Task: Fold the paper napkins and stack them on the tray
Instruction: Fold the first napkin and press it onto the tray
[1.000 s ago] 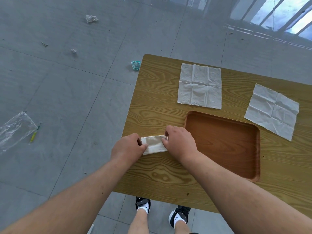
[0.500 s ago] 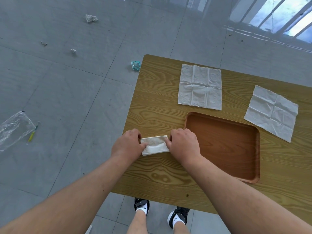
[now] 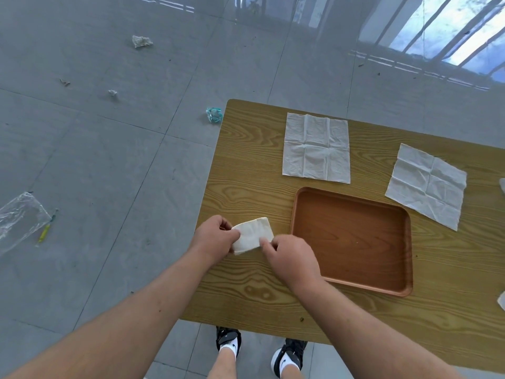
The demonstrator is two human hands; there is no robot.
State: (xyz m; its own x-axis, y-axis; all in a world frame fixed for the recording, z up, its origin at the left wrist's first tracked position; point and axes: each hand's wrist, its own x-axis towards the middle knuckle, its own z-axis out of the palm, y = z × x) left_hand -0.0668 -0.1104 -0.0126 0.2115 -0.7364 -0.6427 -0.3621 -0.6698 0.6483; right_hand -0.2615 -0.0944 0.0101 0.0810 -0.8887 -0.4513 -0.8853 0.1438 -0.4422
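A small folded white napkin (image 3: 252,234) is held just above the wooden table (image 3: 246,165), left of the brown tray (image 3: 352,239). My left hand (image 3: 214,237) pinches its left edge. My right hand (image 3: 289,255) pinches its lower right corner. The tray holds nothing. Two unfolded napkins lie flat on the table: one (image 3: 317,149) beyond the tray, the other (image 3: 427,184) to the tray's far right.
Bits of white paper (image 3: 502,299) peek in at the table's right edge. On the grey tiled floor to the left lie a clear plastic bag (image 3: 19,217), a crumpled tissue (image 3: 141,41) and a teal wrapper (image 3: 214,115). My feet stand under the table's near edge.
The napkin has turned and tilted up from flat on the table. My right hand slid from its right end down to its lower corner; my left hand kept its hold.
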